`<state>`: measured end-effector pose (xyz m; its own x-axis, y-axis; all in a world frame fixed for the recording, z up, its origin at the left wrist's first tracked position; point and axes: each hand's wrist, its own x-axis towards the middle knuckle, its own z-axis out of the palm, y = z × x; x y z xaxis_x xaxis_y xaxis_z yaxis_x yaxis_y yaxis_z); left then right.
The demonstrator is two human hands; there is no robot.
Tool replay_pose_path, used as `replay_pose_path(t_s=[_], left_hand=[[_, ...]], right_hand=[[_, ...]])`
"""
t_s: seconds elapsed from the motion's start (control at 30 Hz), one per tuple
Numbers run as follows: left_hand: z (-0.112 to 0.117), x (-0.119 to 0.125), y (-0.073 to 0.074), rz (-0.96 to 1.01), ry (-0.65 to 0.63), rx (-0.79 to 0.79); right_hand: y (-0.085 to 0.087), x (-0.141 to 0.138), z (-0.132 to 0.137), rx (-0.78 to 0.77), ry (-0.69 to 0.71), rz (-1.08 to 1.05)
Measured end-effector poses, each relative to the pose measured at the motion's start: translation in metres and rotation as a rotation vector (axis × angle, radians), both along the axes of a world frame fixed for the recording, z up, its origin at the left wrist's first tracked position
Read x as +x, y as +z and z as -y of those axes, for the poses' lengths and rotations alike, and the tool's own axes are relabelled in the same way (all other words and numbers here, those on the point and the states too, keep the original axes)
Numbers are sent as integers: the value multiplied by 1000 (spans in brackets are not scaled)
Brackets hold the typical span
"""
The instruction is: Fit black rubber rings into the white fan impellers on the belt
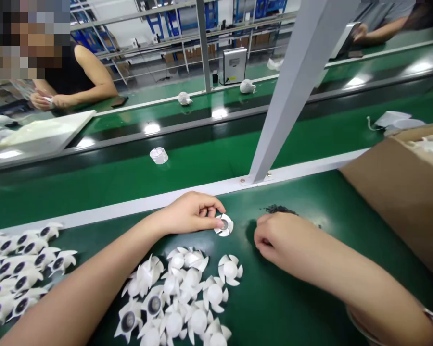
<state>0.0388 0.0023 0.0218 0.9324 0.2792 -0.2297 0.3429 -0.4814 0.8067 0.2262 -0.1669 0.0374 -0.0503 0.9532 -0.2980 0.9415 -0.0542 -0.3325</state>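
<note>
My left hand [193,212] grips a small white fan impeller [225,230] at its edge, thumb on the hub, above the green bench. Close to a heap of tiny black parts [279,209], my right hand [279,240] is closed with its fingers curled down. Whatever its fingertips may hold is hidden. Below my hands lies a loose pile of white impellers [174,325], most with their rounded hubs up and a few showing dark centres. More impellers [20,267], dark centres upward, are grouped at the left, partly behind my left forearm.
A slanting grey post [285,91] rises from the white rail [137,207] beyond my hands. An open cardboard box [393,192] with white parts stands at right. Past the rail, a clear plastic piece [159,155] lies on green surface. A co-worker [90,72] sits across at left, another person's arm [386,33] at upper right.
</note>
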Motion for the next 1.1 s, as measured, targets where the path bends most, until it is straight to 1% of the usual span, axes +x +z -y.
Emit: replay_pose_path(t_s=[0.17,0.27,0.43,0.63,0.7,0.77,0.8,0.87,0.97,1.03,1.1], left_hand=[[1,-1,-1,8,10,15],[1,-2,-1,15,16,7],[1,-4,-2,36,23,9],[-3,-11,-6,77,-1,-130],[-4,-13,-7,105,-30,-132],[-6,-15,-9,149,-71,-79],[-6,-15,-10,171,-90,-42],[-7,-15,-11,202,-118,21],[-7,-15,-13,200,-130,56],[-6,-15,-13,195,-130,69],[-4,-14,-13,209,-149,116]], right_hand=[[3,-20,-1,21,20,219],[2,-29,-3,-4,-12,322],[0,-34,-6,44,-47,348],[-5,-36,-3,143,-56,373],[-8,-34,-2,183,-55,373],[-11,-31,-3,222,-48,315],[-12,-29,-4,244,-39,248],[-13,-25,-8,275,-16,51],[-15,-24,-12,308,-3,-245],[-17,-26,-14,324,5,-332],[-20,-29,-15,329,36,-348]])
